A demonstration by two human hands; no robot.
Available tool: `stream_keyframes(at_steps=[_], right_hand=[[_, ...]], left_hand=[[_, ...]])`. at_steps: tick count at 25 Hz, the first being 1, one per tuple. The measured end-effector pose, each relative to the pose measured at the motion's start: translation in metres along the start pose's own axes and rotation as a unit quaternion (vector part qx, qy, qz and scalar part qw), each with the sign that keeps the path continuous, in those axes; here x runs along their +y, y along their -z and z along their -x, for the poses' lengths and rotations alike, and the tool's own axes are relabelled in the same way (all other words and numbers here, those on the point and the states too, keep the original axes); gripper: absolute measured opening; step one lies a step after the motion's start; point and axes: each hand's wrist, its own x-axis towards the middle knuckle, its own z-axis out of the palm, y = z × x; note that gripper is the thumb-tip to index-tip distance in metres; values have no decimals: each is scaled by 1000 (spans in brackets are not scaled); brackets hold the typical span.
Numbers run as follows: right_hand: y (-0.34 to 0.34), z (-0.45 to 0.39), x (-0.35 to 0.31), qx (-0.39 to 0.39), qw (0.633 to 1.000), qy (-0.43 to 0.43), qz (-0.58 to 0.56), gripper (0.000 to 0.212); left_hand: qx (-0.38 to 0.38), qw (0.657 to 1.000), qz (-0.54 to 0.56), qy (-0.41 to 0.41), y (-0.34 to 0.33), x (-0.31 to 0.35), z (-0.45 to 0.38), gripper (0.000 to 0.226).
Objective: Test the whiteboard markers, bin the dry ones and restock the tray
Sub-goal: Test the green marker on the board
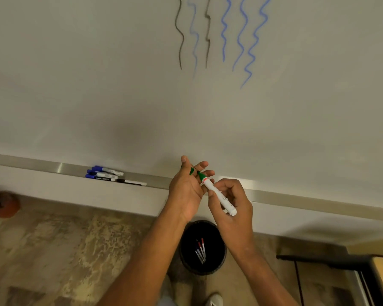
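Observation:
My right hand [230, 204] grips a white-barrelled green marker [219, 198], its green tip bare and pointing up-left. My left hand [187, 186] pinches the small green cap [192, 171] between its fingers, just off the tip. Both hands hover in front of the metal tray [53, 167] at the foot of the whiteboard [97, 74]. On the tray to the left lie several markers [106, 173], blue-capped and black. Directly below my hands stands a black bin [186, 259] with a few discarded markers [201, 250] inside. Wavy black and blue test lines [241, 34] mark the board above.
A brown pot-like object [3, 205] sits at the left edge on the patterned floor. A dark-framed piece of furniture [341, 261] stands at the lower right. My shoe [215, 300] shows near the bin.

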Motion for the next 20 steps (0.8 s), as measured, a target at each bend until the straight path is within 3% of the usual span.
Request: stream_keyframes(at_steps=[5, 9, 15, 20], right_hand=[[19, 11, 12, -18, 1000, -13, 3, 15], [32, 14, 19, -36, 999, -20, 22, 21], [49, 19, 42, -17, 997, -32, 67, 25], [55, 30, 57, -38, 978, -6, 207, 28]], left_hand=[[6, 999, 28, 33, 2, -30, 7, 38], [9, 999, 4, 43, 2, -48, 10, 35], [78, 997, -1, -11, 8, -65, 4, 15], [124, 987, -79, -69, 13, -86, 5, 10]])
